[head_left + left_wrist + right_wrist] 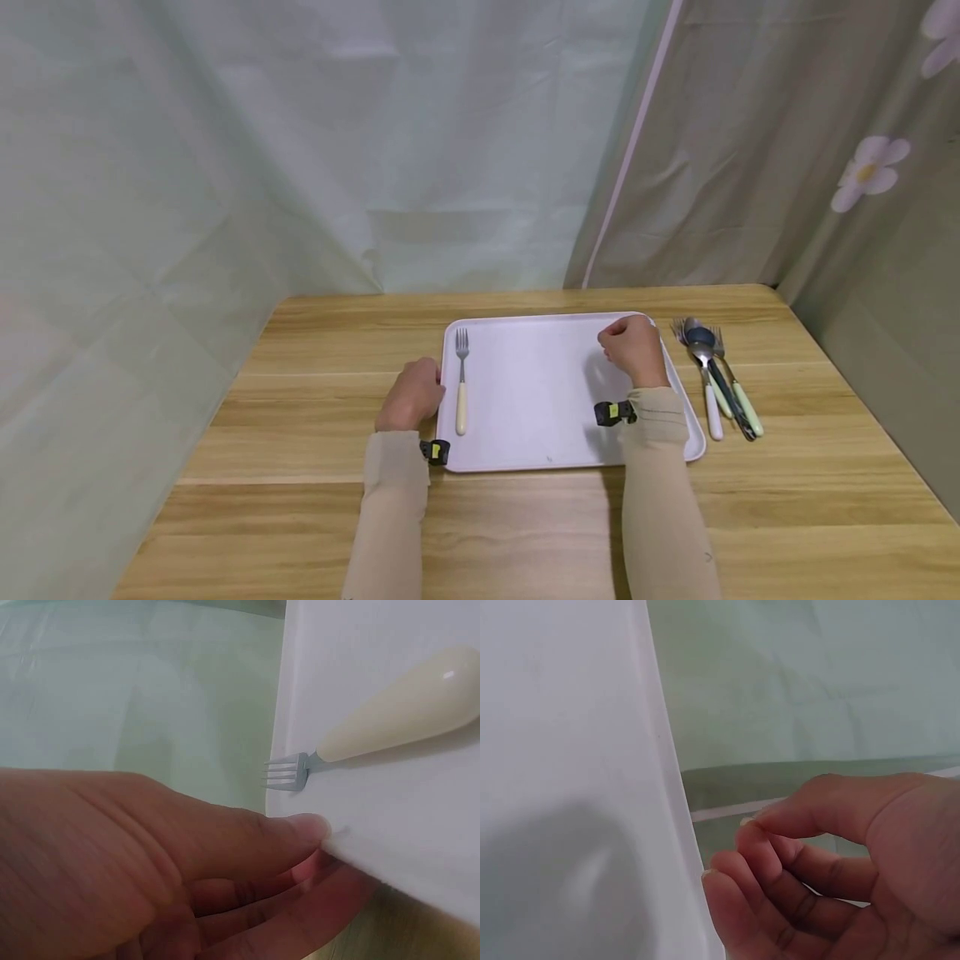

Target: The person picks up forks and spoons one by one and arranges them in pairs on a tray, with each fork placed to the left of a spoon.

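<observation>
Beige sleeves (390, 525) nearest me, both cut off by the bottom of the head view; black wrist units (615, 413) at the cuffs. Wood-grain table (262, 517) under everything. Tray (532, 392) sits mid-table, long axis left-right, short sides running away from the person. White, rectangular, rounded corners, low raised rim, small dark mark by the near edge. Right forearm hides part of that edge. Fork (461, 408) lies inside the tray along its left side, long axis near-far, tines away, handle towards the person. Cream handle, grey metal head. Left hand (412, 393) pinches the tray's left rim, thumb on top, fingers below. Right hand (636, 348) over the tray's far right part: fingers curled in, thumb meeting fingertips, nothing in them. Can't tell if it touches the rim. Cutlery pile (723, 383) right of the tray, handles nearer; pieces overlap, hard to count. Pale green curtain (450, 150) behind.
</observation>
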The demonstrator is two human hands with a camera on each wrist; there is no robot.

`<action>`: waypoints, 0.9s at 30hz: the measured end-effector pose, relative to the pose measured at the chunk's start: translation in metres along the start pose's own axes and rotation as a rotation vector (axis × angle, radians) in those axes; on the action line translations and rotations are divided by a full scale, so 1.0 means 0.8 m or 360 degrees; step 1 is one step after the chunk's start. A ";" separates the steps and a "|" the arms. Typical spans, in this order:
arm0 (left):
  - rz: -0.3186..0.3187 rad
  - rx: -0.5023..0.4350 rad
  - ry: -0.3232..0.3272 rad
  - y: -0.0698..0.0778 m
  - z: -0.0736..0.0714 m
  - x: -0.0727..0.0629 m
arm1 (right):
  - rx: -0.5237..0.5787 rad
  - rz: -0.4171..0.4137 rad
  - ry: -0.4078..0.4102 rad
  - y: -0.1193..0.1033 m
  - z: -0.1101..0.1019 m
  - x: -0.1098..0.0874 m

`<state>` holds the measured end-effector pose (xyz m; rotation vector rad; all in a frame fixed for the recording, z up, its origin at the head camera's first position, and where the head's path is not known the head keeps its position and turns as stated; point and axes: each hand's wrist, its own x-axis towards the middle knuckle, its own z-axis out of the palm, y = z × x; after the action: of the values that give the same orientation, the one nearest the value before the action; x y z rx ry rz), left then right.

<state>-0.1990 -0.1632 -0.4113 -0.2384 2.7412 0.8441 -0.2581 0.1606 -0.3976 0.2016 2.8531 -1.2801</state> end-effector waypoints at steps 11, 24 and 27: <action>-0.0017 -0.0018 -0.0016 0.001 -0.002 0.000 | 0.0015 0.0031 0.0109 0.010 -0.007 0.001; 0.0011 -0.0006 -0.0011 -0.001 -0.002 0.000 | 0.0059 0.0099 0.0249 0.028 -0.016 0.002; 0.0018 0.0008 -0.0008 -0.001 -0.001 0.001 | 0.0080 0.0145 0.0279 0.030 -0.018 0.001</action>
<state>-0.1994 -0.1646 -0.4114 -0.2194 2.7420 0.8397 -0.2552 0.1873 -0.4062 0.4610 2.9154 -1.3830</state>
